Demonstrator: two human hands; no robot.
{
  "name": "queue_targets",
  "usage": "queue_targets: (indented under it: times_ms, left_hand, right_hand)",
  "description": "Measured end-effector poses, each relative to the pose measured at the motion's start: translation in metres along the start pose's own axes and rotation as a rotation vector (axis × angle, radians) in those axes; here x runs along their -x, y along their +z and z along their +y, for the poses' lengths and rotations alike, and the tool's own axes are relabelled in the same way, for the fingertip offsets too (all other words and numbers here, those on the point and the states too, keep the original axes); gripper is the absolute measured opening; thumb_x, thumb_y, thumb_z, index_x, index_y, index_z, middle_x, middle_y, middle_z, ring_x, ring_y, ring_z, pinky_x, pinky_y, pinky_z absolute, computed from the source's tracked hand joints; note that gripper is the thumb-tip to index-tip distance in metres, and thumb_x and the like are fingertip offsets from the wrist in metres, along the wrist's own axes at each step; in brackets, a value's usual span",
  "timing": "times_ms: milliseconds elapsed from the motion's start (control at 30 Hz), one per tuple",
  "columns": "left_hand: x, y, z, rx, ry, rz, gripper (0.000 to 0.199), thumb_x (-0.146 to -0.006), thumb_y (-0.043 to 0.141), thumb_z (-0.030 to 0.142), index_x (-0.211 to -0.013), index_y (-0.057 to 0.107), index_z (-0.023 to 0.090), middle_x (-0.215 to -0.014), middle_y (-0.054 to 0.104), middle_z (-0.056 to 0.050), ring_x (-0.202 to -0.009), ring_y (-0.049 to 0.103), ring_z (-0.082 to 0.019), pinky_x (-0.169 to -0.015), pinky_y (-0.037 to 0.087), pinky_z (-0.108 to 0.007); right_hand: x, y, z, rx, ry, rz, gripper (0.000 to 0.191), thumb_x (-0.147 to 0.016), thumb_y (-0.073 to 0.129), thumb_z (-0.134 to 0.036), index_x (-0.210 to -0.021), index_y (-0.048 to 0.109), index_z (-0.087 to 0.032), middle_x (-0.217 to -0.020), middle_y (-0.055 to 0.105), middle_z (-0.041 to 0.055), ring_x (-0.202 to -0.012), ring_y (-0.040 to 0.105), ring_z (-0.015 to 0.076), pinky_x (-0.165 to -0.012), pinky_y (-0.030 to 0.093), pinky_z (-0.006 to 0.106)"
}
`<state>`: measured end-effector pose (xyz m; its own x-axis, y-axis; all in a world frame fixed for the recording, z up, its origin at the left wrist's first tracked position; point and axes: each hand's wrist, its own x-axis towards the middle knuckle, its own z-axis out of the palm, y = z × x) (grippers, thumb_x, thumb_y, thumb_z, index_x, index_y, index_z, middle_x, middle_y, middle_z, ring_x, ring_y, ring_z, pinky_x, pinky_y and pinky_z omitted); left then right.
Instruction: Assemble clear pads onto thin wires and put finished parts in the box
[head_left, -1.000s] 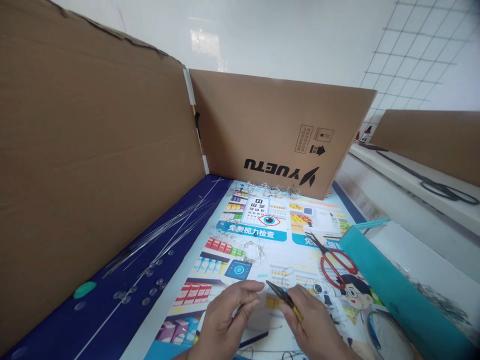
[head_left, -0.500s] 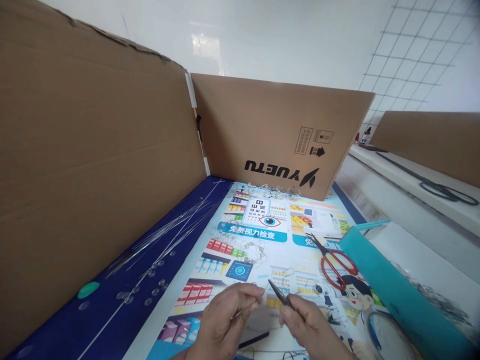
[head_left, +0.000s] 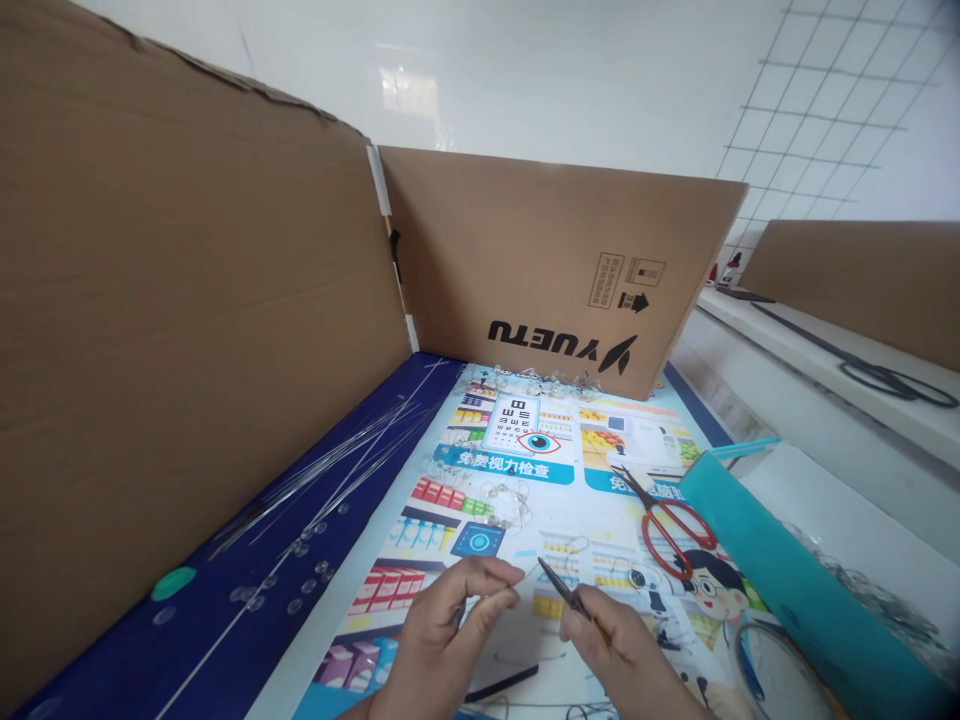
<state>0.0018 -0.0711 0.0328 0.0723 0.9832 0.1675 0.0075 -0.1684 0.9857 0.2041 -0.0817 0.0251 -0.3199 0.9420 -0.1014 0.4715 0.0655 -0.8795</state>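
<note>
My right hand point(head_left: 611, 645) is closed around a pair of slim, pointed-nose pliers point(head_left: 561, 588), their dark tips aimed up and left. Just left of those tips, my left hand point(head_left: 450, 630) pinches what looks like a thin wire between thumb and forefinger; most of it is hidden or too fine to see. A small gap separates the fingers from the pliers. Beyond the hands, a ring of clear beads and wire point(head_left: 508, 503) lies on the printed sheet point(head_left: 555, 520). Long straight wires point(head_left: 322, 470) and several loose clear beads point(head_left: 294, 580) are on the blue surface at left.
Red-handled scissors point(head_left: 675, 535) lie right of centre. A teal box point(head_left: 795, 590) with wire pieces stands at right, a round clear container point(head_left: 780, 670) before it. Cardboard panels point(head_left: 555, 260) wall the left and back. More beaded wirework point(head_left: 551, 382) lies along the back panel.
My left thumb and fingers have shifted, with a wider gap showing between them. The pliers have turned slightly in my right hand, which has barely moved.
</note>
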Motion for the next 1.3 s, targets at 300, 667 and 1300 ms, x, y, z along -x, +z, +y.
queue_targets:
  times_ms: [300, 667, 1300]
  left_hand:
    - [-0.0074, 0.0026, -0.0053, 0.264, -0.215, -0.050, 0.019, -0.077, 0.062, 0.030, -0.064, 0.060, 0.016, -0.079, 0.063, -0.006, -0.075, 0.054, -0.017, -0.065, 0.041, -0.025]
    - [-0.0056, 0.0080, -0.0060, 0.615, -0.427, -0.091, 0.021, -0.079, 0.062, 0.028, -0.065, 0.050, 0.017, -0.067, 0.060, 0.000, -0.068, 0.049, -0.011, -0.061, 0.035, -0.021]
    - [-0.0053, 0.0062, -0.0078, 0.621, -0.423, -0.095, 0.021, -0.078, 0.062, 0.026, -0.063, 0.050, 0.017, -0.068, 0.060, 0.000, -0.066, 0.048, -0.011, -0.064, 0.035, -0.022]
  right_hand:
    - [-0.0006, 0.0011, 0.0062, 0.121, -0.054, 0.094, 0.026, -0.090, 0.037, -0.038, -0.071, 0.040, -0.020, -0.065, 0.042, -0.0041, -0.060, 0.039, 0.0107, -0.054, 0.032, 0.021]
    - [0.0009, 0.0020, 0.0073, 0.247, -0.130, 0.128, 0.022, -0.091, 0.037, -0.035, -0.074, 0.038, -0.021, -0.069, 0.043, -0.0029, -0.063, 0.042, 0.0124, -0.057, 0.032, 0.022]
    - [-0.0010, 0.0071, 0.0062, 0.145, -0.068, 0.127, 0.029, -0.090, 0.035, -0.040, -0.068, 0.036, -0.021, -0.060, 0.038, -0.0047, -0.056, 0.036, 0.0111, -0.051, 0.028, 0.021]
